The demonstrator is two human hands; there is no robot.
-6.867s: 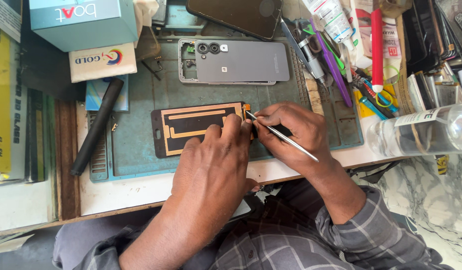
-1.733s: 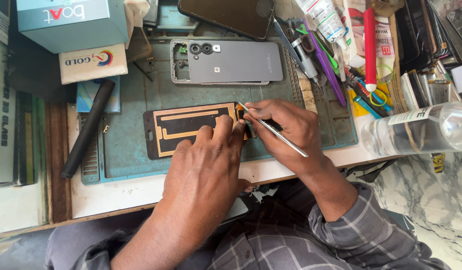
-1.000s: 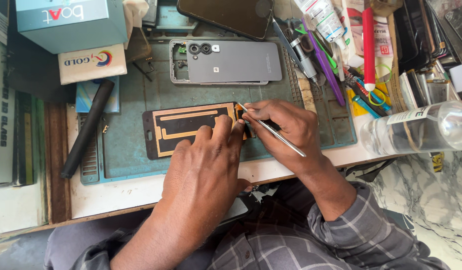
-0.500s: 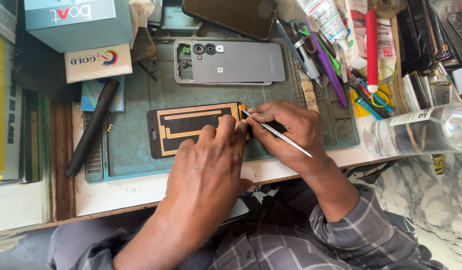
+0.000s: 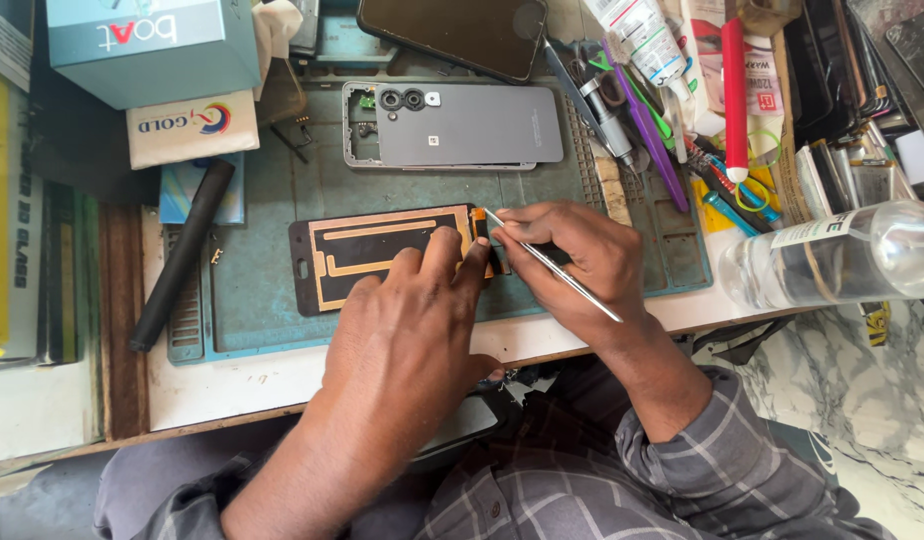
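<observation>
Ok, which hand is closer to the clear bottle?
Right. The right hand works just left of the bottle, holding tweezers; the left hand is farther left, on the screen panel.

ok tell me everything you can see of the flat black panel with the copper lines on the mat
The black panel is a thin, dark rectangle with copper-coloured strips tracing its edges and centre and a slot near its left end. It lies flat on the green work mat, below the grey phone body. The left hand presses its right part; the right hand holds thin metal tweezers to its orange right end.
</observation>
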